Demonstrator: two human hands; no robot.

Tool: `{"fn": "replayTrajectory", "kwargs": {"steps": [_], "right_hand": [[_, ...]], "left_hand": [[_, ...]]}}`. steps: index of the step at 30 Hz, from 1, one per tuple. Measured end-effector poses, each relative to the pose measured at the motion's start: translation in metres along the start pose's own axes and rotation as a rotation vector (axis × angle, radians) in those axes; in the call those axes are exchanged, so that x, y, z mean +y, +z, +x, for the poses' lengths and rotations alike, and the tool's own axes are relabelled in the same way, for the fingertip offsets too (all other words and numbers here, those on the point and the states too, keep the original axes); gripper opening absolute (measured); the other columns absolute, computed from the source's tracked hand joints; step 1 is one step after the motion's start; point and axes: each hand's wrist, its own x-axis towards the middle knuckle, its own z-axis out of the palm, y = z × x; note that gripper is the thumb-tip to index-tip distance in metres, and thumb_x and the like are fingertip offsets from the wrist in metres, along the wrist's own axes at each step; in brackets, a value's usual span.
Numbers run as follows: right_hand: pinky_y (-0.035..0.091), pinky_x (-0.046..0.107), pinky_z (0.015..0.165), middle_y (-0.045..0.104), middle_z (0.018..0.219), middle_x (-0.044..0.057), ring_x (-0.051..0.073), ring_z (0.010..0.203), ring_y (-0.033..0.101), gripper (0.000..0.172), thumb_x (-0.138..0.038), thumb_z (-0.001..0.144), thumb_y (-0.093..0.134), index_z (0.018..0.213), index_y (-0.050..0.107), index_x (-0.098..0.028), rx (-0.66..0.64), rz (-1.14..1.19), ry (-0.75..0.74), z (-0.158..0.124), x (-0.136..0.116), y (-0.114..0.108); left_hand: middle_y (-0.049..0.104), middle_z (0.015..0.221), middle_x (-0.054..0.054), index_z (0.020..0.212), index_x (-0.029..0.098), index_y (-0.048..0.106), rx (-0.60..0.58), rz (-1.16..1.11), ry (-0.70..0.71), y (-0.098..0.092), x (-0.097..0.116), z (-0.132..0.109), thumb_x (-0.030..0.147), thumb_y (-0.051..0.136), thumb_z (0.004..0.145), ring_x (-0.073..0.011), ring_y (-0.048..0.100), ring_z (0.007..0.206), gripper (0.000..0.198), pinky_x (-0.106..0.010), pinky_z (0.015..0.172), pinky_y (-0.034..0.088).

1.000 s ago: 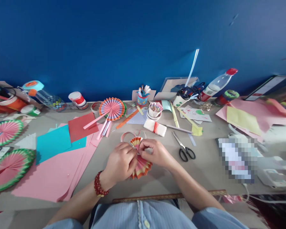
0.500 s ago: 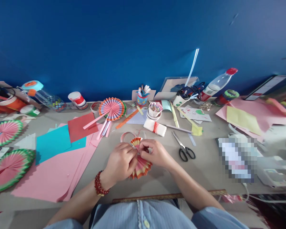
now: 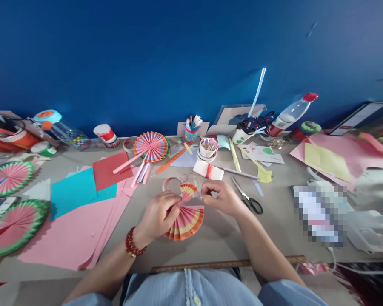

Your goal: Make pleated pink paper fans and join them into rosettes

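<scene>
Between the fingers and thumb of my left hand (image 3: 162,213) is the pinched middle of a pleated paper fan (image 3: 187,222), pink with yellow and orange bands. Its larger half spreads toward me and the smaller half points away. My right hand (image 3: 221,197) is closed in a pinch just right of the fan, apart from it. A thin, pale strand seems to run from its fingertips toward the fan, too faint to identify. Behind my left hand lies a thin ring-shaped roll (image 3: 164,182). Black-handled scissors (image 3: 251,202) rest beyond my right hand.
Pink paper sheets (image 3: 67,238), a blue sheet (image 3: 72,191) and a red sheet (image 3: 111,170) lie left. Finished round fans (image 3: 151,146) stand behind them. A white bundle tied with red (image 3: 199,168), a pen cup (image 3: 191,135) and a bottle (image 3: 292,114) are farther back. A phone (image 3: 317,214) lies right.
My right hand has moved right, away from the fan's middle. My left hand keeps hold of the fan, which now shows more of both spread halves.
</scene>
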Motion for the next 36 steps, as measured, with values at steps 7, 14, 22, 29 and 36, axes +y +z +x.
{"fn": "replayTrajectory", "kwargs": {"steps": [7, 14, 22, 29, 36], "right_hand": [[0.035, 0.023, 0.058, 0.058, 0.066, -0.002, 0.013, 0.062, 0.052, 0.009, -0.020, 0.074, 0.059, 0.066, 0.057, -0.020, 0.235, -0.386, 0.098, -0.004, 0.028, -0.038], [0.045, 0.026, 0.065, 0.070, 0.100, 0.007, 0.017, 0.077, 0.063, 0.020, -0.020, 0.088, 0.053, 0.099, 0.070, -0.022, 0.251, -0.537, -0.051, -0.005, 0.032, -0.037], [0.054, 0.031, 0.074, 0.073, 0.090, 0.006, 0.018, 0.079, 0.066, 0.016, -0.022, 0.092, 0.060, 0.103, 0.071, -0.024, 0.108, -0.117, -0.441, -0.018, -0.014, -0.021], [0.051, 0.031, 0.075, 0.072, 0.088, 0.006, 0.018, 0.081, 0.065, 0.015, -0.020, 0.093, 0.059, 0.101, 0.071, -0.023, -0.027, -0.210, -0.452, -0.015, -0.020, -0.024], [0.050, 0.031, 0.077, 0.071, 0.092, 0.008, 0.019, 0.087, 0.064, 0.018, -0.023, 0.096, 0.054, 0.104, 0.070, -0.023, -0.057, -0.291, -0.448, -0.013, -0.020, -0.026]], "left_hand": [[0.060, 0.070, -0.003, 0.073, 0.019, 0.059, 0.000, -0.134, -0.059, -0.004, -0.003, 0.001, 0.026, 0.040, 0.099, -0.0172, 0.057, 0.069, 0.033, -0.027, 0.066, 0.043], [0.067, 0.097, -0.007, 0.096, 0.018, 0.064, 0.057, -0.295, -0.109, -0.007, -0.003, -0.002, 0.031, 0.046, 0.098, -0.0197, 0.062, 0.091, 0.022, -0.028, 0.079, 0.047], [0.067, 0.093, -0.007, 0.093, 0.016, 0.064, 0.012, -0.365, -0.120, -0.008, -0.005, 0.000, 0.034, 0.050, 0.096, -0.0180, 0.062, 0.087, 0.023, -0.027, 0.079, 0.049], [0.067, 0.093, -0.006, 0.092, 0.017, 0.064, -0.007, -0.465, -0.167, -0.003, -0.007, -0.001, 0.036, 0.054, 0.093, -0.0180, 0.061, 0.087, 0.021, -0.025, 0.073, 0.049], [0.055, 0.079, -0.001, 0.082, 0.017, 0.057, -0.075, -0.592, -0.227, -0.005, -0.005, 0.003, 0.042, 0.053, 0.092, -0.0145, 0.051, 0.075, 0.027, -0.024, 0.066, 0.041]]}}
